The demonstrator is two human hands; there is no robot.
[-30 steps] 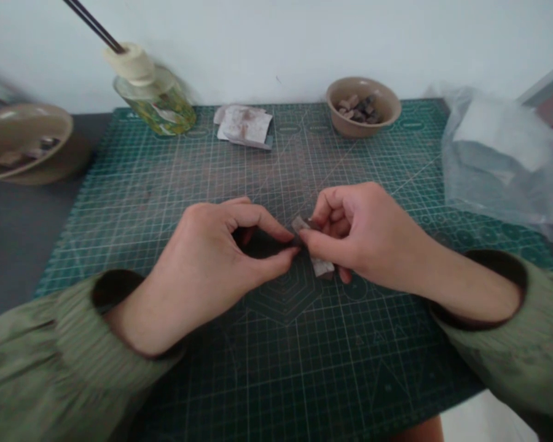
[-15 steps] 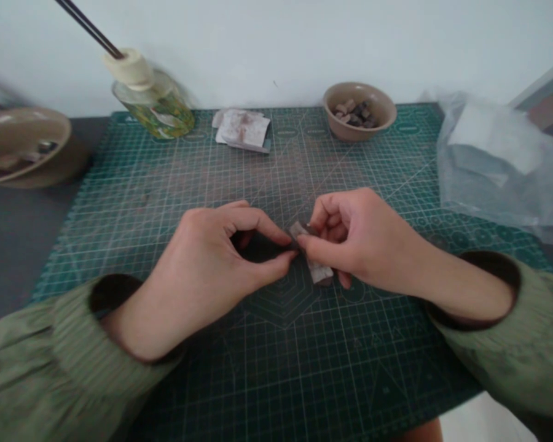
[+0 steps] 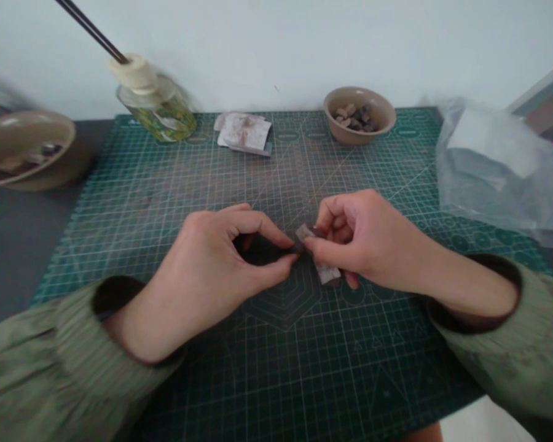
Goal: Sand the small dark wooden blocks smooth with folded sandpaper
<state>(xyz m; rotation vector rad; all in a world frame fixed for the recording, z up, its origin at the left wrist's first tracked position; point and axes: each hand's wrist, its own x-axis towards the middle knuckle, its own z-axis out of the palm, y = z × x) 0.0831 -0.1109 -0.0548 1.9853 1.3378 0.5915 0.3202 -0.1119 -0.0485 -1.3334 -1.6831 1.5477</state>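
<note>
Between the thumb and forefinger of my left hand is a small dark piece, mostly hidden by the fingertips. My right hand pinches a folded strip of sandpaper, pale on its back and brownish at the edge. The strip's upper end lies against the small piece, and the fingertips of both hands nearly meet there. Both hands are just over the middle of a green cutting mat with white grid lines.
Behind stand a bowl of small brown and grey pieces, stained folded papers and a reed diffuser bottle. Another bowl is at the left. On the right lies a clear plastic bag with white sheets inside.
The sandpaper and my right hand have shifted slightly right, away from the left fingertips. My left hand keeps its pinch. The whole view has moved a little.
</note>
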